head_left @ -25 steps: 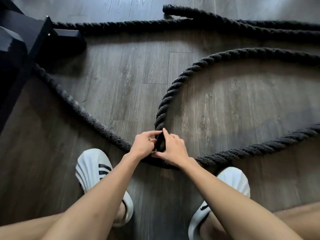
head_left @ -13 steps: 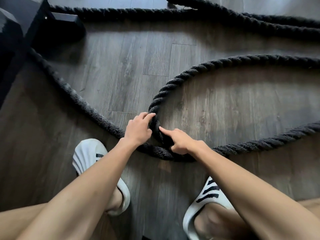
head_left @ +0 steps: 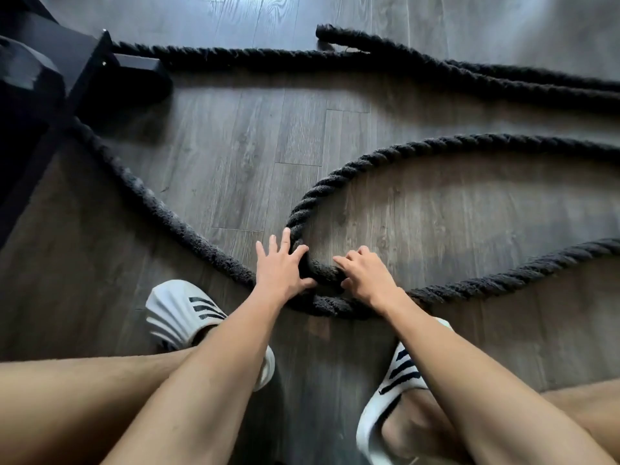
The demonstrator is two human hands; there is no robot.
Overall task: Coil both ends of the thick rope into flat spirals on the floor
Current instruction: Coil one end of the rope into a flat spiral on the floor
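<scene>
On the grey wood floor (head_left: 235,146), just ahead of two white striped slippers (head_left: 177,307), a thick black rope (head_left: 335,182) bends into a tight curl. The left hand (head_left: 281,270) presses on the curl's outer side, fingers (head_left: 273,241) spread. The right hand (head_left: 367,275) grips the bend, its fingers (head_left: 340,263) curled onto it. A free end (head_left: 327,30) lies uncoiled farther off, well apart from a black stand (head_left: 84,62).

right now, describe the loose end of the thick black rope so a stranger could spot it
Start at the black equipment base at the far left and follow the thick black twisted rope running right from it. Just beyond that stretch lies the loose end: the only blunt, frayed tip in view; all other stretches run on.
</scene>
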